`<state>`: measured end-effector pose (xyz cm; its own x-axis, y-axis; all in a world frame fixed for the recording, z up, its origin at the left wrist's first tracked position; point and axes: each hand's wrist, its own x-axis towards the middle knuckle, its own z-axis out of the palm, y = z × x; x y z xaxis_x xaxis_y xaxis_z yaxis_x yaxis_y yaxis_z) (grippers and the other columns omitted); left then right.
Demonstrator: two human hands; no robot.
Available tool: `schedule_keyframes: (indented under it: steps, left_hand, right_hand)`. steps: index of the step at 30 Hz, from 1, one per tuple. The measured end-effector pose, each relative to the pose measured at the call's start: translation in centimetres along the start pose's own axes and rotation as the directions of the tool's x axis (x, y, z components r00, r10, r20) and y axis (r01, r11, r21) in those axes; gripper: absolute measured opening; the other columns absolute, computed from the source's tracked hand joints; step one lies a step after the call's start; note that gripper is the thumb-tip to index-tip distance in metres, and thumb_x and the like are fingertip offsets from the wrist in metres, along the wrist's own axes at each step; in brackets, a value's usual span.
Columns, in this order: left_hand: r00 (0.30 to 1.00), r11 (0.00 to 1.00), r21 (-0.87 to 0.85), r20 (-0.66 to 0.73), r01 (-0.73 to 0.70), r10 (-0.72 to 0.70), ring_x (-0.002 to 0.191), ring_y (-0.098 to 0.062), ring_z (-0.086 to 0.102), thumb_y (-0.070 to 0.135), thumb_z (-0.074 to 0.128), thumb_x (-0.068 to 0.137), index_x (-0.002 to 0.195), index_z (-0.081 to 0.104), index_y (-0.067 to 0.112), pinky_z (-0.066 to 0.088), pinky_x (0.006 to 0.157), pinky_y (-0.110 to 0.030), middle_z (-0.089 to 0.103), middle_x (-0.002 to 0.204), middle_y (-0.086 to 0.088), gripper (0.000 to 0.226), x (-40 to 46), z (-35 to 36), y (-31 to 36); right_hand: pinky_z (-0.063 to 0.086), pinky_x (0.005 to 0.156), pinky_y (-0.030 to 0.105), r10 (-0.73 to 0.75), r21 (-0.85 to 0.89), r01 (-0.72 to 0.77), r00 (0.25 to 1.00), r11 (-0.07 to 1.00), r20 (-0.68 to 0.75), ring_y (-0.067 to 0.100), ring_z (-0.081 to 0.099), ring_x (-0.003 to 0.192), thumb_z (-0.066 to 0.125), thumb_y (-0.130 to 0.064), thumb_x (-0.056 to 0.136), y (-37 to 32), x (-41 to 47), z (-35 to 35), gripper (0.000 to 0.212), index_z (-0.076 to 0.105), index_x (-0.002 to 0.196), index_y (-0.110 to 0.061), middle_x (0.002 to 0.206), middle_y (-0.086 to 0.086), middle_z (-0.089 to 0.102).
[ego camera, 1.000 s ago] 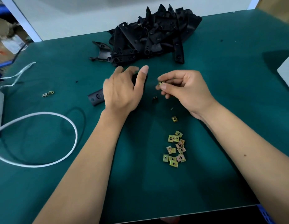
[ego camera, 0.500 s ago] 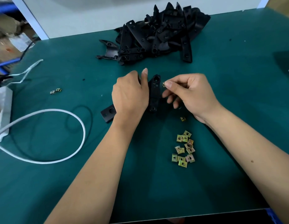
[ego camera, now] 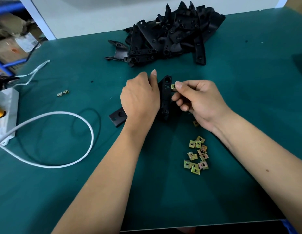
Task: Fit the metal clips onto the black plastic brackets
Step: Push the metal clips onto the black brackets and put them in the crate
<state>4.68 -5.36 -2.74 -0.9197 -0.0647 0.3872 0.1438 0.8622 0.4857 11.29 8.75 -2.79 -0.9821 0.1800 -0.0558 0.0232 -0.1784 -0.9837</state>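
My left hand gripping a black bracket at frame centre above the green counter, my right hand pinching a metal clip against its upper edge, loose clips lower right, no readable writing.

1. The left hand now grips the black bracket raised on edge, where a second ago it lay low under the palm.
2. The right hand has closed in from the right; the metal clip it pinches now touches the bracket's upper edge instead of hanging apart from it.
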Motion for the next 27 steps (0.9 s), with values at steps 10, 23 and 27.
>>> schedule_keyframes:
  steps: [10, 23, 27]
  left_hand:
    - [1.000, 1.000, 0.030, 0.019, -0.004, 0.003, 0.063, -0.032, 0.044, 0.051, 0.036, 0.108, 0.071, 0.046, 0.017, 0.030, 0.061, -0.036, 0.045, 0.064, 0.000, 0.051, -0.14, 0.15, 0.16]
    - [0.999, 0.992, 0.120, 0.023, -0.026, 0.023, 0.060, -0.031, 0.043, 0.047, 0.033, 0.110, 0.073, 0.046, 0.016, 0.028, 0.055, -0.035, 0.034, 0.060, 0.002, 0.049, -0.20, 0.70, 0.82]
    - [0.999, 0.995, 0.095, -0.004, -0.041, 0.042, 0.064, -0.035, 0.047, 0.048, 0.037, 0.107, 0.073, 0.047, 0.015, 0.034, 0.059, -0.037, 0.052, 0.070, -0.006, 0.049, 0.03, 0.48, 0.66]
  right_hand:
    - [0.038, 0.042, 0.020, -0.039, -0.084, 0.037, 0.999, 0.996, -0.024, 0.012, 0.054, 0.052, 0.064, -0.010, 0.102, 0.11, -0.15, 0.31, 0.018, 0.070, 0.086, -0.004, 0.062, 0.004, 0.067]
    - [0.033, 0.042, 0.018, -0.028, -0.181, 0.027, 1.000, 0.983, -0.005, 0.009, 0.042, 0.045, 0.068, -0.025, 0.100, -0.02, 0.01, 0.73, 0.024, 0.070, 0.079, -0.015, 0.054, -0.001, 0.056]
    - [0.038, 0.043, 0.019, -0.067, -0.270, 0.062, 0.998, 0.961, -0.010, 0.009, 0.049, 0.048, 0.067, -0.032, 0.100, -0.24, 0.19, 0.21, 0.026, 0.074, 0.079, -0.019, 0.056, -0.001, 0.063]
